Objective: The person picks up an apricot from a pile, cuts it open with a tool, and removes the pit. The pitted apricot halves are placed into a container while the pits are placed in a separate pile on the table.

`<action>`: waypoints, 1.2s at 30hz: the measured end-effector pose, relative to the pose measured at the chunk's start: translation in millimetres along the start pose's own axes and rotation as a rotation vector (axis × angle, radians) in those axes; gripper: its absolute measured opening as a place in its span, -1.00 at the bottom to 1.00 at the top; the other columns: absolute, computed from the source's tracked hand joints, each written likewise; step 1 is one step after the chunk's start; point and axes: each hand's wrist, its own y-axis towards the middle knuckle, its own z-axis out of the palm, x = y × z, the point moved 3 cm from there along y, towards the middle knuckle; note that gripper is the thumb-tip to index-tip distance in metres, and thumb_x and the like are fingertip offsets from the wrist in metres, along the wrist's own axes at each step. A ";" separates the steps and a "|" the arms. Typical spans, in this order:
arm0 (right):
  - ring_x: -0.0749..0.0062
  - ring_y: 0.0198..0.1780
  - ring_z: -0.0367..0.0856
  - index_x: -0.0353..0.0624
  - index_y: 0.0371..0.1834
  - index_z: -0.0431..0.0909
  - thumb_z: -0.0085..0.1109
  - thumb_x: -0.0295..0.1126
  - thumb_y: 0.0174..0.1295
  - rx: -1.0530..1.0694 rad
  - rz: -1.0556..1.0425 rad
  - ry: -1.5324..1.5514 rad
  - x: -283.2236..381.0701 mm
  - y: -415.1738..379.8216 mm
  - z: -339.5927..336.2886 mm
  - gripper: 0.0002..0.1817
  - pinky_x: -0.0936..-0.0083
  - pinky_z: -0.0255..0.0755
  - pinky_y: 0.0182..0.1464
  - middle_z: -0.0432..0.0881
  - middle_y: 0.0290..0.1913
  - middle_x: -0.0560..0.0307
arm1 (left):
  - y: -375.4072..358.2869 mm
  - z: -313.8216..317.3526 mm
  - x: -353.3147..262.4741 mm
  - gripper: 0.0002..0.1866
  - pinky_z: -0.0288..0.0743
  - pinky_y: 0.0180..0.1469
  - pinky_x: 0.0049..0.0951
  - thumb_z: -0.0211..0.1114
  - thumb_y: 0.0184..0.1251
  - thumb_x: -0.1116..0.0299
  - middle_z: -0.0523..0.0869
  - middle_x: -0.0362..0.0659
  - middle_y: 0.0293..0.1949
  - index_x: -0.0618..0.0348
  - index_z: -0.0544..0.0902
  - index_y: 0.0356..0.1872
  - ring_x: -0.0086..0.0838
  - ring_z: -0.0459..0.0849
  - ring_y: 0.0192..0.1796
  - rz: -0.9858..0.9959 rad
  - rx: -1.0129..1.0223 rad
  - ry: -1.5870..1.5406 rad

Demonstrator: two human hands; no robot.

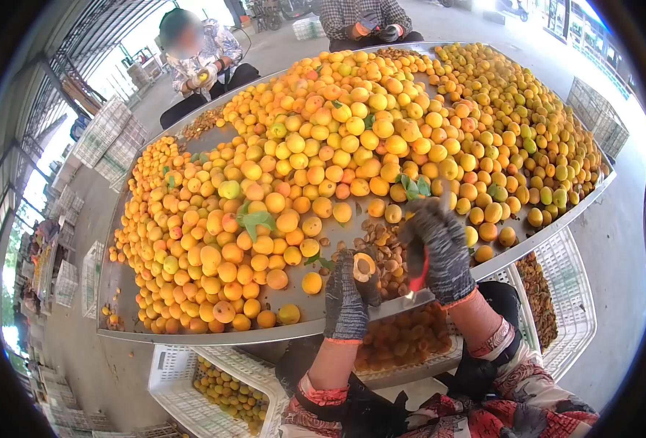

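My left hand (pixel 347 296), in a grey knitted glove, is closed around a halved apricot (pixel 364 268) at the near edge of the metal table. The cut face points up, showing a hollow centre. To its right, my right hand (pixel 443 252), gloved alike, is wrapped around a small red-handled knife (pixel 418 274). The knife is partly hidden by the fingers and blurred. Brown apricot pits (pixel 387 252) lie in a heap between and behind the hands. Whole apricots (pixel 312 283) surround them, with green leaves (pixel 258 221) among the fruit.
A metal table (pixel 213 337) with a raised rim bears the large apricot pile. Below its near edge are a crate of apricot halves (pixel 403 339), a white crate (pixel 169 372) with whole fruit and another white crate (pixel 578 306). Two people sit across the table; stacked crates (pixel 111 139) stand left.
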 end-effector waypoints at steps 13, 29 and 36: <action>0.54 -0.32 0.53 -0.20 0.07 0.34 0.04 -0.36 0.25 -0.074 -0.224 -0.145 -20.4 -28.1 44.9 -0.66 0.66 0.46 -0.32 0.54 -0.24 0.15 | 9.1 12.6 20.6 -0.41 0.40 0.09 -0.25 -0.01 0.27 -0.12 0.47 -0.06 0.07 0.14 0.37 0.12 -0.25 0.47 0.07 -0.159 0.090 -0.269; 0.57 -0.58 0.39 -0.07 -0.13 0.38 0.13 -0.39 0.15 -0.244 -0.269 0.005 0.8 -17.3 32.3 -0.76 0.61 0.36 -0.58 0.41 -0.55 0.27 | 7.8 2.1 27.0 -0.62 0.50 -0.56 -0.68 0.09 0.27 -0.03 0.57 -0.22 -0.29 0.04 0.47 -0.10 -0.59 0.57 -0.44 -0.143 -0.008 -0.185; 0.57 -0.57 0.40 -0.13 -0.10 0.37 0.14 -0.37 0.16 -0.223 -0.393 -0.279 -10.9 -20.7 26.7 -0.73 0.61 0.32 -0.59 0.46 -0.50 0.21 | -2.8 5.8 27.1 -0.58 0.48 -0.53 -0.73 0.04 0.31 -0.02 0.57 -0.18 -0.21 0.07 0.43 -0.02 -0.58 0.59 -0.37 -0.199 -0.044 -0.139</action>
